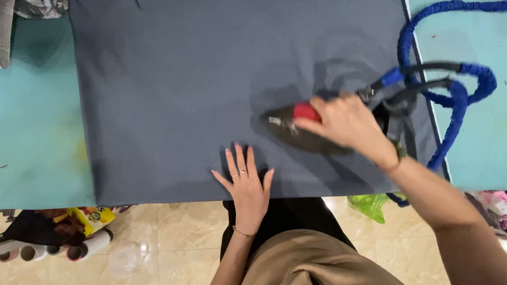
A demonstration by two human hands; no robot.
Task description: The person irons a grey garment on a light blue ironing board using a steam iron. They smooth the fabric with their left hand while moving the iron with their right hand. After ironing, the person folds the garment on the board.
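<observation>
Turquoise padding covers a wide bench (17, 134) seen from above, with glossy cream floor tiles (153, 257) below its near edge. Spread flat across the middle lies a large slate-grey cotton cloth (197, 73), its near hem running along the bench edge. On it, toward the right, sits a dark pointed steam iron with a red knob (292, 123), its tip aimed left. The right hand (348, 124) wraps its fingers around the iron's handle, gripping it firmly. A bright blue braided hose with black cables (447, 93) loops from the iron's back across the cloth's right edge. The left hand (245, 183) lies palm down on the cloth just left of and below the iron, fingers spread and flat, grasping nothing. Nearly all of the visible cloth looks smooth, with faint creases near the top edge; judging from this, the pressing appears well along, though which areas remain cannot be told. Cardboard thread cones (78, 249) rest under the bench at left.
</observation>
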